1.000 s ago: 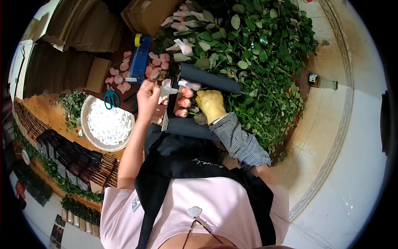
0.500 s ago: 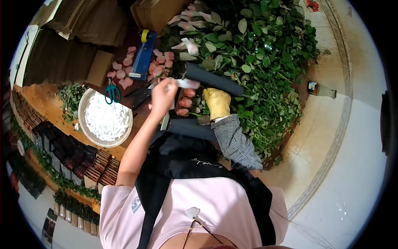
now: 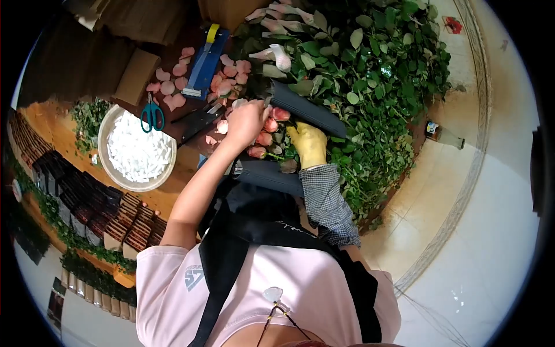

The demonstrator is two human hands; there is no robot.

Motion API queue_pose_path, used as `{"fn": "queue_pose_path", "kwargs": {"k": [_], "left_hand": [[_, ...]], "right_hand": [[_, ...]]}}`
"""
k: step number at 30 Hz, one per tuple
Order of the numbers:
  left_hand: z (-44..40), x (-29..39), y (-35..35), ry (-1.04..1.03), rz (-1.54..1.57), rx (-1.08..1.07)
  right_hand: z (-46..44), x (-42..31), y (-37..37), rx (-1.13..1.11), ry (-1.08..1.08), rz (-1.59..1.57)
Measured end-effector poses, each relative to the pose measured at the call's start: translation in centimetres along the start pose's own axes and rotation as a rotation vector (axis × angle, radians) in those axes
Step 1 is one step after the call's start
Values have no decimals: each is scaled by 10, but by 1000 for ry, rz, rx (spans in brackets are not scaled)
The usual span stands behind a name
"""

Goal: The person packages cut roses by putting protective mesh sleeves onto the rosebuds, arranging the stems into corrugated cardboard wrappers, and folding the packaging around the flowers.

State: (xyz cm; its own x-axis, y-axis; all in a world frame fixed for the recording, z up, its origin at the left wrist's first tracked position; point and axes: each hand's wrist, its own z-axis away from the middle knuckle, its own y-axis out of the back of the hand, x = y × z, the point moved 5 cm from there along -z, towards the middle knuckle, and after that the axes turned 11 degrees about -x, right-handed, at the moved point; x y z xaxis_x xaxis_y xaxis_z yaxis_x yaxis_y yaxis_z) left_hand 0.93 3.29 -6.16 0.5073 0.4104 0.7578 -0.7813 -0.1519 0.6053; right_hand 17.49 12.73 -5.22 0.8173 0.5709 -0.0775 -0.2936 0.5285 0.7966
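Note:
My bare left hand (image 3: 245, 122) is closed in a pinch beside several pink rose heads (image 3: 264, 139). What its fingers hold is hidden. Yellow glove on, my right hand (image 3: 308, 143) has its fingers curled at the stem of the uppermost rose (image 3: 280, 114). The roses lie in a row between two dark ridged pads, an upper pad (image 3: 309, 111) and a lower pad (image 3: 269, 177) near my apron. Above them, roses in white net sleeves (image 3: 281, 58) rest on the leafy stems.
Leafy rose stems (image 3: 381, 110) are heaped to the right. On the left are loose petals (image 3: 167, 88), a blue tape dispenser (image 3: 202, 66), teal-handled scissors (image 3: 152, 117), a black tool (image 3: 199, 122) and a basin rim (image 3: 104, 159) around white pieces. A glass bottle (image 3: 442, 135) lies on the floor.
The white sleeve seen in my left hand is no longer visible there, and the uppermost rose head shows bare. My left hand has moved right; my gloved fingers have shifted slightly.

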Motion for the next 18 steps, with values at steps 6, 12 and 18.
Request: {"fn": "queue_pose_path", "kwargs": {"k": [6,12,18], "left_hand": [[38,-47,10,65,482,221],[158,-166,111,576,244,94],[229,-262,185,863,-310,483]], "right_hand": [[-5,6,-4,-42,-104,-90],[-7,15,-14,38,-63,-107],[-2,5,-2,-73,-107,-88]]}}
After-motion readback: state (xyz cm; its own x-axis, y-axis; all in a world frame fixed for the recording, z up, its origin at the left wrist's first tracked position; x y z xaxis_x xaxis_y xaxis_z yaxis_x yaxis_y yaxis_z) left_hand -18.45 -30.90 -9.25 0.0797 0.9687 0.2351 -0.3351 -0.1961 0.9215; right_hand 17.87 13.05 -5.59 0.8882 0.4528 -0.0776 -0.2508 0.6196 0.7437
